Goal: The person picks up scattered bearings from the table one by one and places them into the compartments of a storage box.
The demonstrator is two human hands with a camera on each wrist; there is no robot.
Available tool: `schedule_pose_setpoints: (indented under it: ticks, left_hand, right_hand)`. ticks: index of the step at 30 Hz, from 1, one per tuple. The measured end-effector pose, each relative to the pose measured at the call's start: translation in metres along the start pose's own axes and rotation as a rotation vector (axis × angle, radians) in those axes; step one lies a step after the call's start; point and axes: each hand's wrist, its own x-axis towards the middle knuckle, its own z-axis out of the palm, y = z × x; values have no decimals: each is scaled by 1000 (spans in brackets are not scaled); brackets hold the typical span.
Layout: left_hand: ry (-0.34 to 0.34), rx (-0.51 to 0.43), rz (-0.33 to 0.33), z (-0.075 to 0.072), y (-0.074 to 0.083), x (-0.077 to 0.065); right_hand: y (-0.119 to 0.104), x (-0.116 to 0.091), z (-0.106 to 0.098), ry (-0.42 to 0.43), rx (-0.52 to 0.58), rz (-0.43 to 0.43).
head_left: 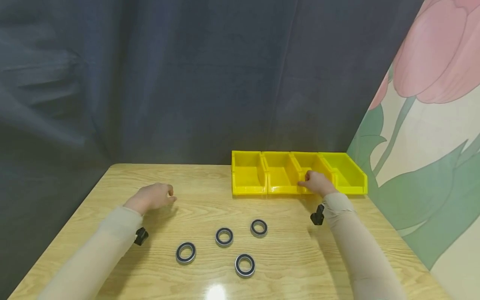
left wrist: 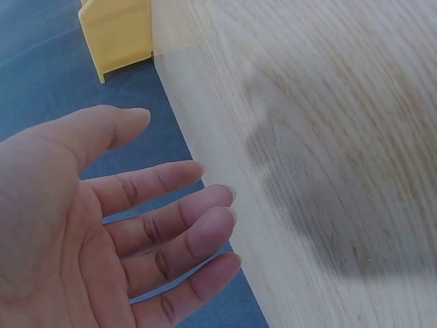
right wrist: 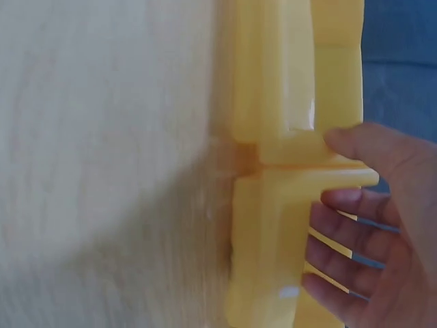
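My right hand [head_left: 318,182] reaches to the third from the left of the yellow bins, at the wall it shares with the second bin [head_left: 277,189]. In the right wrist view, the thumb [right wrist: 351,141] lies on one side of the adjoining bin walls [right wrist: 348,179] and the fingers curl on the other, pinching them. Over the table's left part, my left hand [head_left: 153,196] hovers with relaxed, slightly bent fingers [left wrist: 184,239] and holds nothing. Ring-shaped ball bearings with dark seals lie flat between the arms: one at left [head_left: 185,261], others further right [head_left: 224,244], [head_left: 259,235] and nearest me [head_left: 245,274].
The bins stand side by side along the back right edge of the wood-grain table [head_left: 202,187]; the leftmost bin [head_left: 249,189] and rightmost bin [head_left: 352,189] flank the row. A dark curtain [head_left: 210,83] hangs behind. A flower-painted wall [head_left: 431,146] borders the right side.
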Motion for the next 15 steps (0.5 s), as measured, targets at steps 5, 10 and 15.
schedule_pose_setpoints:
  ticks: [5, 10, 15]
  left_hand:
    - [1, 7, -3, -1, -1, 0]
    - [-5, -6, -13, 1, -4, 1]
    - [4, -5, -20, 2, 0, 1]
  right_hand:
    - [0, 5, -7, -45, -9, -22]
    - [-3, 8, -7, -76, -44, -15]
    - [-1, 9, -2, -65, -46, -11]
